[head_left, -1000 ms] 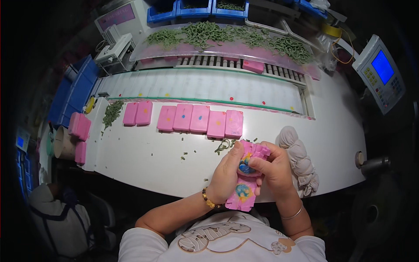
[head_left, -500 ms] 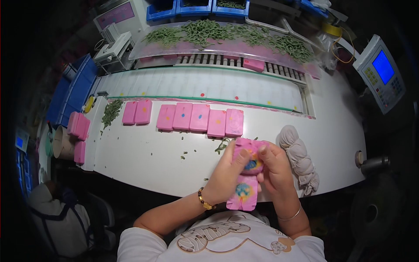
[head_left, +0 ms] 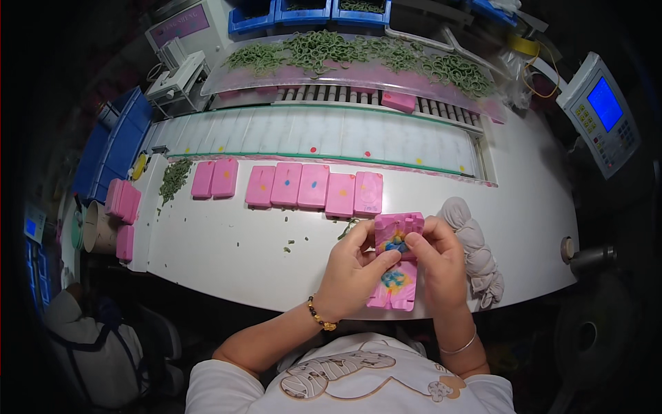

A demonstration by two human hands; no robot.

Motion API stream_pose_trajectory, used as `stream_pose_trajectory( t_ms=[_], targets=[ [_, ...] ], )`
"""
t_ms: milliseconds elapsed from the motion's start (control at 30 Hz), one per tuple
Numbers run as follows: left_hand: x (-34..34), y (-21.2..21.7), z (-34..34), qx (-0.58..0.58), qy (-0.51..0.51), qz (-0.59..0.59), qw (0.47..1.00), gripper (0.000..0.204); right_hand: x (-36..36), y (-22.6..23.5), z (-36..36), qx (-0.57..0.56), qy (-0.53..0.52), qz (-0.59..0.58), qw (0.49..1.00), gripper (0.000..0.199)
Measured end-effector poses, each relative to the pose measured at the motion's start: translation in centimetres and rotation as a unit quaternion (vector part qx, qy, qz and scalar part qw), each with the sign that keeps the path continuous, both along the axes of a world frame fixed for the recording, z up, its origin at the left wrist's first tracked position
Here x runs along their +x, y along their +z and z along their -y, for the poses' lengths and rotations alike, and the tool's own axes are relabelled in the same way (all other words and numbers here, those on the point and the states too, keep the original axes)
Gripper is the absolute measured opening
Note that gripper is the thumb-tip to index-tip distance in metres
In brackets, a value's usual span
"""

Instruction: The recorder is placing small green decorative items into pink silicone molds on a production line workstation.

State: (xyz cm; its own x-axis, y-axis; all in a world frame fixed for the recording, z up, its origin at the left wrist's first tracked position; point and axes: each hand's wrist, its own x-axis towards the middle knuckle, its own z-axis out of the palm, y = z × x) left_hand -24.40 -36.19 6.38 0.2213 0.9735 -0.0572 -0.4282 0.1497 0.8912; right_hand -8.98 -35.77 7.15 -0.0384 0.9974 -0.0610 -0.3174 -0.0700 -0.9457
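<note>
My left hand (head_left: 353, 270) and my right hand (head_left: 441, 261) grip a pink rubber mould (head_left: 390, 225) between them, above the near part of the white table. The mould is spread into two halves, one beyond the other, and its inner faces carry blue and yellow stains. Both thumbs press near the blue patch in the middle; whether a small piece sits there cannot be made out. Beyond my hands stands a row of closed pink moulds (head_left: 287, 183), several marked with a coloured dot. Some green strips (head_left: 347, 228) lie just past my left fingers, partly hidden.
A twisted pale cloth (head_left: 474, 254) lies right of my right hand. A long glass-topped channel (head_left: 303, 131) crosses the table behind the moulds. Farther back, a clear tray (head_left: 227, 81) bears many green rings (head_left: 321, 52). A display unit (head_left: 603, 110) stands right; a person (head_left: 96, 352) sits lower left.
The mould has tipped and moved slightly up and right, so its stained inner faces show more fully. My left thumb has slid down toward the join between the halves.
</note>
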Motion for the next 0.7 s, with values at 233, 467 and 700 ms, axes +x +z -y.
stream_pose_trajectory(
  t_ms=[233, 467, 700],
  targets=[
    [-1.7, 0.9, -0.6, 0.011, -0.093, -0.071, 0.993, 0.041, 0.9, 1.5, -0.7, -0.179, 0.114, -0.205, 0.955, 0.015],
    [-1.4, 0.5, -0.7, -0.013, -0.065, -0.067, 0.996, 0.042, -1.0, -0.7, 0.3, -0.073, -0.015, -0.141, 0.987, 0.009],
    [-1.5, 1.5, -0.5, -0.018, -0.068, -0.010, 0.998, 0.044, -0.5, -1.0, 0.6, 0.178, -0.089, 0.194, 0.961, 0.012]
  ],
)
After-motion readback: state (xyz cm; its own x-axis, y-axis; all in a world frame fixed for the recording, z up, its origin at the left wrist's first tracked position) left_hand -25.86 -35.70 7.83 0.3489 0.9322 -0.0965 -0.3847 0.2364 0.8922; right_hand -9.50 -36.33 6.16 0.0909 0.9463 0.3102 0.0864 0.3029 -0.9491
